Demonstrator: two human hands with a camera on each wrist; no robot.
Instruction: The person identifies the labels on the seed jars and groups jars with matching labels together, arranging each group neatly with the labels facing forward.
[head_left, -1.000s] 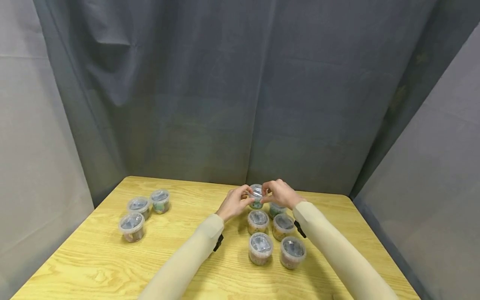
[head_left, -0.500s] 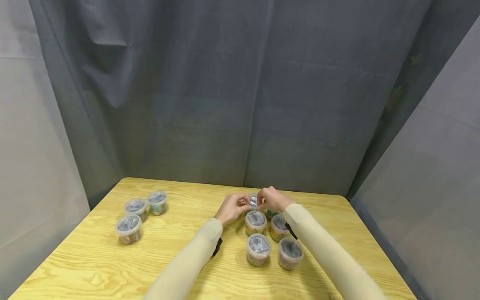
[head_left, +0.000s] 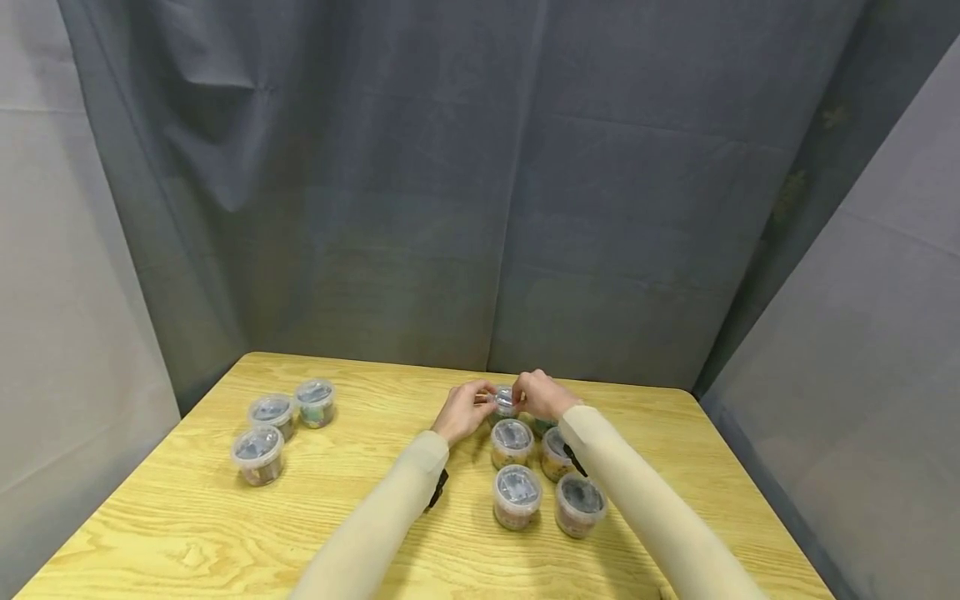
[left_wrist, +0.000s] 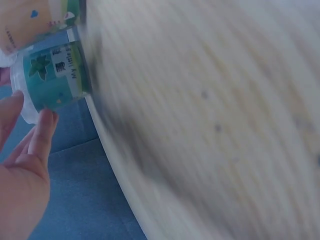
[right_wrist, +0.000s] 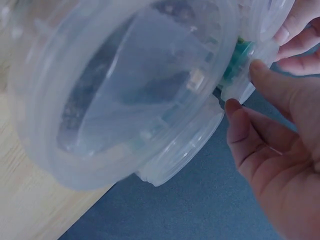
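A clear-lidded tub (head_left: 505, 398) with a green label stands at the far end of a group of similar tubs. My left hand (head_left: 461, 412) holds its lid rim from the left, thumb and fingers at the edge; the left wrist view shows this green-labelled tub (left_wrist: 57, 75) upright on the table beside an orange-labelled tub (left_wrist: 37, 22). From the right, my right hand (head_left: 543, 395) pinches the same rim, and its thumb and finger meet the lid edge in the right wrist view. Just nearer is a yellow-labelled tub (head_left: 512, 442). Another green-labelled tub (head_left: 543, 425) is mostly hidden by my right hand.
Nearer stand two pinkish tubs (head_left: 517, 497) (head_left: 581, 506), with another yellow-labelled tub (head_left: 557, 454) partly behind my right sleeve. Three tubs (head_left: 258, 456) (head_left: 272, 412) (head_left: 315, 403) cluster on the left of the wooden table (head_left: 360, 467). A grey curtain (head_left: 390, 208) hangs behind it.
Both hands have moved a little lower and nearer with the green-labelled tub, towards the yellow-labelled one. My right hand has shifted slightly left. The other tubs keep their places.
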